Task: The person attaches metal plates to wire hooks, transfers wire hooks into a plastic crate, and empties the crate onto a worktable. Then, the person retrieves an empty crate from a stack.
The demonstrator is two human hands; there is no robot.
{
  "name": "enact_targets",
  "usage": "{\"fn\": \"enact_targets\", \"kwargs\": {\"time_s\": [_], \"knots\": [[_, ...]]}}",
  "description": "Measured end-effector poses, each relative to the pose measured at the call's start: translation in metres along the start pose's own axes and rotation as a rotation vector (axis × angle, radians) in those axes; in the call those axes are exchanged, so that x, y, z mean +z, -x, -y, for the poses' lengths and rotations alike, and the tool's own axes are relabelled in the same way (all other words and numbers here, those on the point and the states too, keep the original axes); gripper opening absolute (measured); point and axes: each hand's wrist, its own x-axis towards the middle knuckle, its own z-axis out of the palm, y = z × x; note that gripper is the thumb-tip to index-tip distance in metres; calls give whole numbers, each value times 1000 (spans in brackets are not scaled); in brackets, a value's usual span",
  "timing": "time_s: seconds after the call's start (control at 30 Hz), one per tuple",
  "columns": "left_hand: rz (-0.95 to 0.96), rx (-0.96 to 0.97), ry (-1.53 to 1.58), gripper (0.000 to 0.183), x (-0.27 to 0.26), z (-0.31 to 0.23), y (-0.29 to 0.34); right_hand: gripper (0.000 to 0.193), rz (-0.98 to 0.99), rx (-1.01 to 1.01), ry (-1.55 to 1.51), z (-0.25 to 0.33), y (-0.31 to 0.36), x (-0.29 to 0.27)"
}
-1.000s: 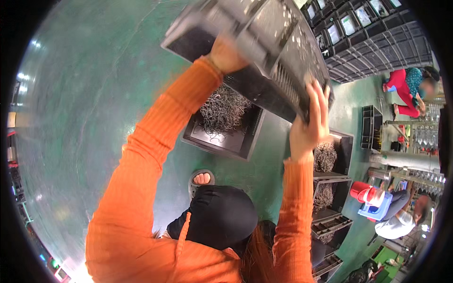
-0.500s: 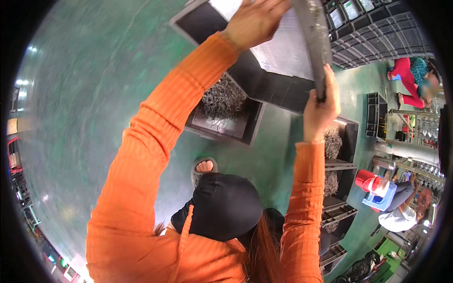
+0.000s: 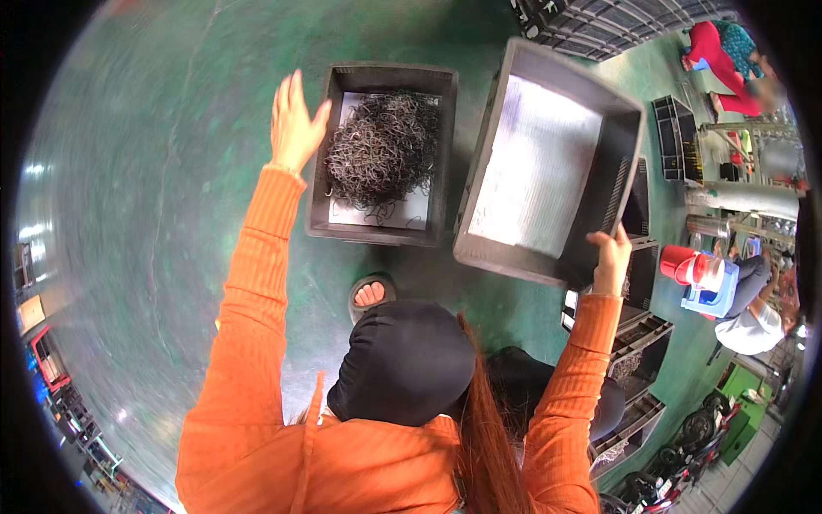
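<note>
A dark plastic crate (image 3: 318, 201) sits on the green floor ahead of me. In it, on a pale lining, lies a heap of thin, bent, dark metal pieces (image 3: 381, 154). My left hand (image 3: 295, 128) is by the crate's upper left side, fingers stretched out and holding nothing. To the right, a second dark crate (image 3: 505, 261) is tilted, with only a pale ribbed sheet (image 3: 539, 171) inside. My right hand (image 3: 611, 261) grips its near right corner, fingers hooked over the rim; the thumb is partly hidden.
More crates with metal pieces stand in a row (image 3: 638, 343) beside my right arm. A stack of black crates (image 3: 599, 26) is at the far right. Two people sit working further right, one by a red bucket (image 3: 676, 261). My foot in a clog (image 3: 370, 294) is near the filled crate.
The raised crate has come down to the right, and my left hand has let go of it and moved left. The crate with the metal heap is now in full view.
</note>
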Motion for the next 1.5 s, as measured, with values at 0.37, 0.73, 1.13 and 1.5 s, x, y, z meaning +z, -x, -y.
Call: {"fn": "enact_targets", "kwargs": {"time_s": [0.37,0.73,1.13,1.5], "knots": [[410,-324,366,53,48,45,93,40,-16,36,-158,-56,14,9],[433,-461,234,61,-28,129,158,57,-77,9,163,-64,15,42],[234,-437,309,54,-105,136,224,77,47,289,-488,-63,-85,202],[532,-1033,800,62,-44,162,204,42,-40,-348,654,-56,-43,60]]}}
